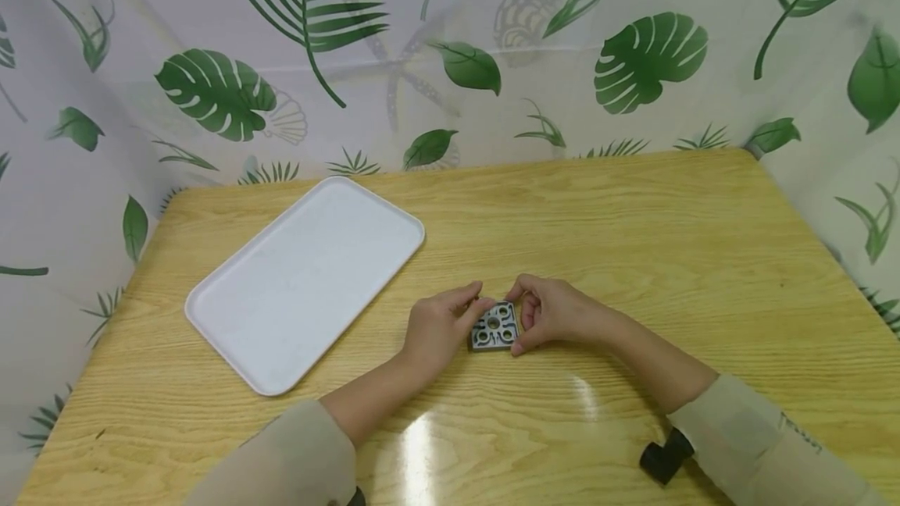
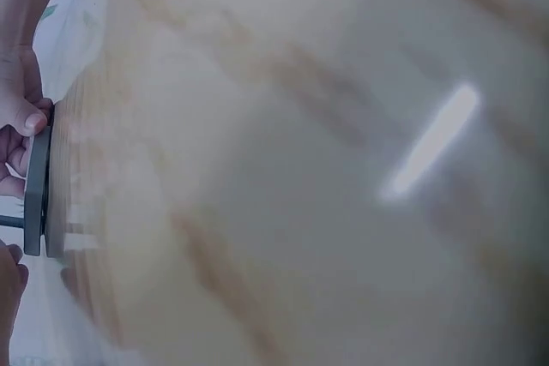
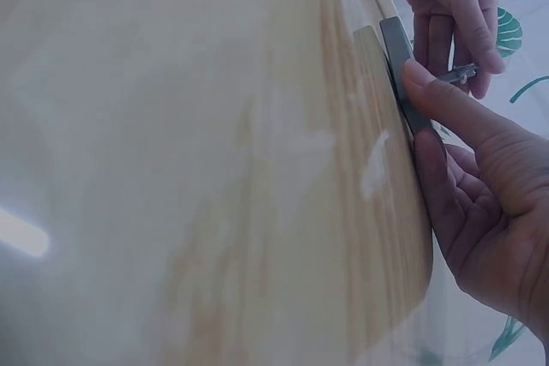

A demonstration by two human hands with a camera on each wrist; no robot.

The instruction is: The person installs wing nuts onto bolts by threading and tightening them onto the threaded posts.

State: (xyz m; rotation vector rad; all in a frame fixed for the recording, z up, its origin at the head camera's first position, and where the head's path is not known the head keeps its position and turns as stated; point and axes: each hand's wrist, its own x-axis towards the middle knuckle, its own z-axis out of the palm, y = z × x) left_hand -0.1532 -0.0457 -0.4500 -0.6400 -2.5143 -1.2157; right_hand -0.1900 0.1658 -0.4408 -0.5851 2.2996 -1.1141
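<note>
A flat, square grey block [image 1: 495, 329] with round holes is pinched by the right hand [image 1: 555, 311]; whether a pin [image 3: 459, 75] is gripped by the left hand [image 1: 439, 322] cannot be told.

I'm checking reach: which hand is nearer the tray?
Left. The left hand is right of the tray, not touching it; the right hand is farther right, at the right edge of the block.
</note>
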